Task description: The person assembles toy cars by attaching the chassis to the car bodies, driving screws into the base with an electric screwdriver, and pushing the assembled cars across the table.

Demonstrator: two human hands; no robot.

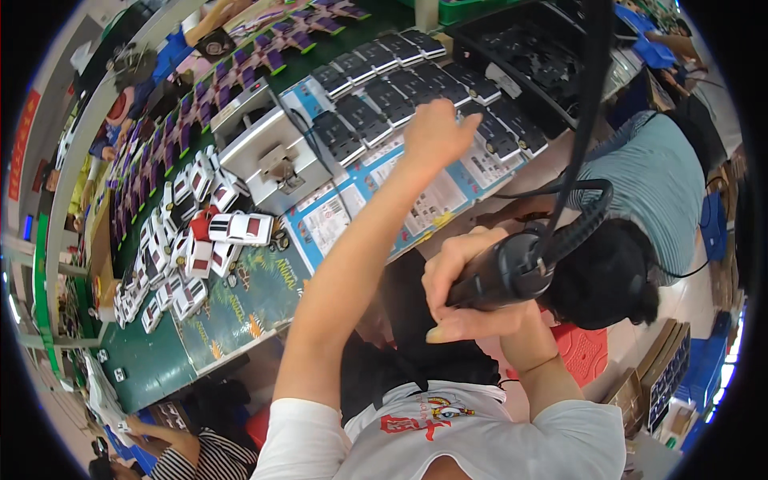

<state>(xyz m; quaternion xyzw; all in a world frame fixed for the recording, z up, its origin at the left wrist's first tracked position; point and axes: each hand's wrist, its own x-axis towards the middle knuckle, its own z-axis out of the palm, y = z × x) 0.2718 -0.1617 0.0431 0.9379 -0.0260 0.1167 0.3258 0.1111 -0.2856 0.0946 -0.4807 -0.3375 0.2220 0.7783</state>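
My left hand (436, 132) reaches out over the rows of dark toy car bodies (384, 96) lying on the workbench; its fingers curl down toward them, and I cannot see whether it grips one. My right hand (468, 292) is close to my chest and closed around the black handle of a powered screwdriver (516, 268), whose black cable (588, 104) hangs from above. White toy cars with red and black parts (240, 228) are heaped to the left on the green bench.
A grey metal fixture (272, 156) stands on the bench beside blue-and-white printed sheets (336, 216). Purple toy parts (272, 52) line the far side. A person in a teal striped shirt (656, 184) sits to my right; another in stripes (192, 452) at lower left.
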